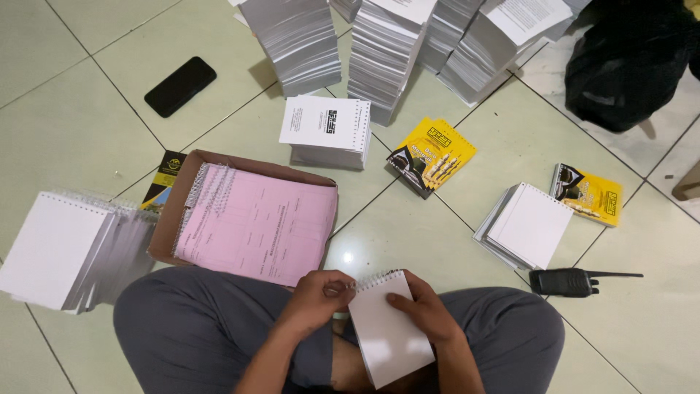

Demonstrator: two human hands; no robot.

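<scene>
Head view shows a person seated cross-legged on a tiled floor [87,95], with tall stacks of printed sheets [386,51] at the far side. A cardboard tray [169,211] holding pink spiral-bound pads [259,226] lies just ahead of the knees; a fanned row of white spiral notepads [62,252] lies to the left. Smaller items lie well apart: yellow covers [432,155], a loose white stack [526,226], a handheld radio [569,282] and a black phone [180,86]. Between the knees, a small white notepad [386,332] is held tilted. The left hand [321,295] has fingers curled closed on the wire coil at the top left corner; the right hand [423,310] grips the right edge, thumb on the face. Risk: pinching the coil too hard could bend its loops, and a one-sided grip may let sheets skew or slip out.
</scene>
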